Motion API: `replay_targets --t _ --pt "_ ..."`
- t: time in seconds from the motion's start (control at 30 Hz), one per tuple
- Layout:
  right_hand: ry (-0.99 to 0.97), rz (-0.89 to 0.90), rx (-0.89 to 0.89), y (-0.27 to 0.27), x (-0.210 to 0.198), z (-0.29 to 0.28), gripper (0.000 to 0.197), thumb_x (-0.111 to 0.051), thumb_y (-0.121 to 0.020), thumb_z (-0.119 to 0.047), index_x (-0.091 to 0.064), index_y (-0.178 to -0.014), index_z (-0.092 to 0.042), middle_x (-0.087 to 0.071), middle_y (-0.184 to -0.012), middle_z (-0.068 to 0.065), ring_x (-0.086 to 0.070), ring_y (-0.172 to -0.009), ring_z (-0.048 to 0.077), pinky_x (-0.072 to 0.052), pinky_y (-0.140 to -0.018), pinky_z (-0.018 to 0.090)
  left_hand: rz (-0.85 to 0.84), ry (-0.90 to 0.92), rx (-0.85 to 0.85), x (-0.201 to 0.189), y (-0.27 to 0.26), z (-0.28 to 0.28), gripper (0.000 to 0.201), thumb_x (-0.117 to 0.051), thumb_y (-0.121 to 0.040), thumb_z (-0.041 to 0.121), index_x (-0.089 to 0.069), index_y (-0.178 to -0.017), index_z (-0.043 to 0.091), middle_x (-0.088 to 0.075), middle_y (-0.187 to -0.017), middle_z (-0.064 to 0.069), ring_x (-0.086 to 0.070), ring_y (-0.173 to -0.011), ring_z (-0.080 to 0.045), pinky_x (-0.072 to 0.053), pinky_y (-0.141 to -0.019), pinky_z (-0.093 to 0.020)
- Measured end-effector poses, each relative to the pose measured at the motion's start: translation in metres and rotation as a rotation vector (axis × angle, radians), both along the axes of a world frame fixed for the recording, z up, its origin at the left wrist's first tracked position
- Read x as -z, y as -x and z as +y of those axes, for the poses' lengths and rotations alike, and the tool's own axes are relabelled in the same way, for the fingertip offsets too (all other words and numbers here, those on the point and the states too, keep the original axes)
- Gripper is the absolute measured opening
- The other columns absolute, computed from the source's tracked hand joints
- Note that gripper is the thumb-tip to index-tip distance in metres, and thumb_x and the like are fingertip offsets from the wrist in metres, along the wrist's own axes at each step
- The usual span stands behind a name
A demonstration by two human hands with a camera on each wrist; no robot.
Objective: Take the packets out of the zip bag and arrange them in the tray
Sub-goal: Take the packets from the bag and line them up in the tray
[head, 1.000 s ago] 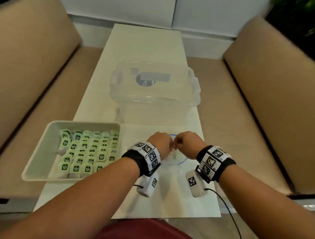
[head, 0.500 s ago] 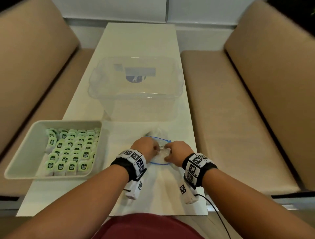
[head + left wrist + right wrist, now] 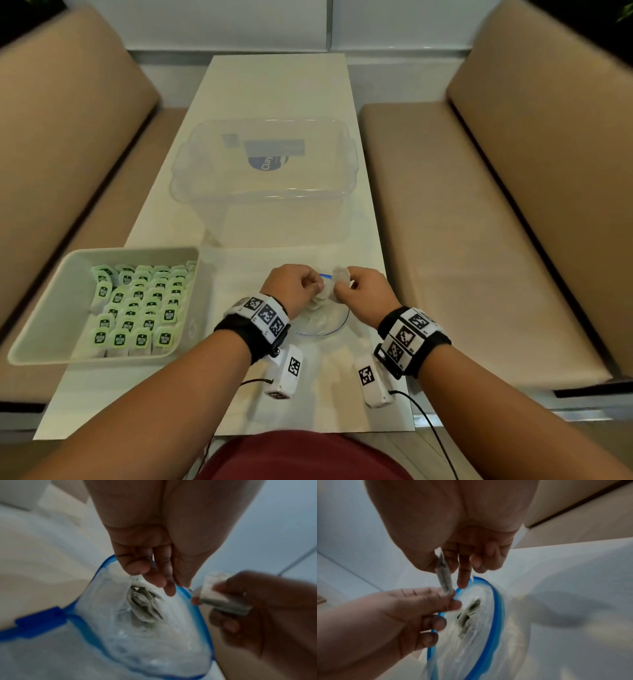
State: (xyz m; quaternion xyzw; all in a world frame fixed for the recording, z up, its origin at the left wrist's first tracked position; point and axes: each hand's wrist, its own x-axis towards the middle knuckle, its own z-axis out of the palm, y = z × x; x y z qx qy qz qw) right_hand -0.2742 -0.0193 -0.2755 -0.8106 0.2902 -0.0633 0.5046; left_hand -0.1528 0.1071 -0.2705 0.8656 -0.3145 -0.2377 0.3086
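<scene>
"Clay" on clear tub (image 3: 263,192) label (image 3: 269,161); packets' (image 3: 137,308) print unreadable.

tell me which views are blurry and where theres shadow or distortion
Head view: mostly sharp at the tray, wide-angle bending at the sofa edges, slight smear at the corners. Left wrist view: right hand and its packet blurred, zip bag soft. Right wrist view: heavy motion blur, left hand smeared, a dark shadow on the table.

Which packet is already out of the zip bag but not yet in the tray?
The packet pinched in the right hand; the rest lie in the bag or tray.
</scene>
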Motion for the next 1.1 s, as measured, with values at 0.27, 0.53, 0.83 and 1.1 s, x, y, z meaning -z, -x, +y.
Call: replay_targets --t 0.27,0.53,0.83,1.1 --pt "-0.224 0.043 -0.002 0.011 -0.002 -0.004 0.017 -0.039 -0.09 -0.002 -0.037 -0.081 -0.017 -0.068 -0.074 0.007 -0.055 -0.06 0.022 -0.047 -0.058 0.036 -0.413 -0.499 0.199 0.012 0.008 -0.014 0.023 -0.056 -0.089 0.044 -0.068 -0.104 0.032 -0.068 -0.103 0.003 -0.063 -0.094 -0.023 -0.05 -0.075 -0.03" --pt "-0.083 0.17 -0.165 0.009 0.004 0.003 0.035 -0.04 -0.09 -0.002 -0.066 -0.108 -0.017 -0.049 -0.074 -0.012 -0.046 -0.067 0.004 -0.036 -0.065 0.022 -0.476 -0.593 0.305 0.02 0.01 -0.021 0.031 -0.039 -0.097 0.03 -0.067 -0.107 0.02 -0.067 -0.105 -0.003 -0.063 -0.096 -0.024 -0.049 -0.077 -0.032" --pt "0.066 0.376 -0.24 0.001 0.012 0.008 0.036 -0.04 -0.093 -0.006 -0.061 -0.122 -0.001 -0.062 -0.126 0.019 -0.056 -0.117 0.036 -0.045 -0.099 0.037 -0.56 -0.666 0.407 0.016 0.012 -0.023 0.026 -0.042 -0.096 0.016 -0.067 -0.101 0.011 -0.068 -0.102 -0.008 -0.065 -0.093 -0.028 -0.045 -0.07 -0.033" --pt "0.016 0.261 -0.138 -0.003 0.018 0.004 0.028 -0.049 -0.095 -0.015 -0.067 -0.115 -0.008 -0.067 -0.115 0.01 -0.061 -0.109 0.028 -0.045 -0.09 0.032 -0.425 -0.078 0.088 -0.011 0.002 0.007 0.023 -0.044 -0.097 0.029 -0.064 -0.096 0.017 -0.063 -0.089 -0.001 -0.059 -0.081 -0.021 -0.044 -0.071 -0.029"
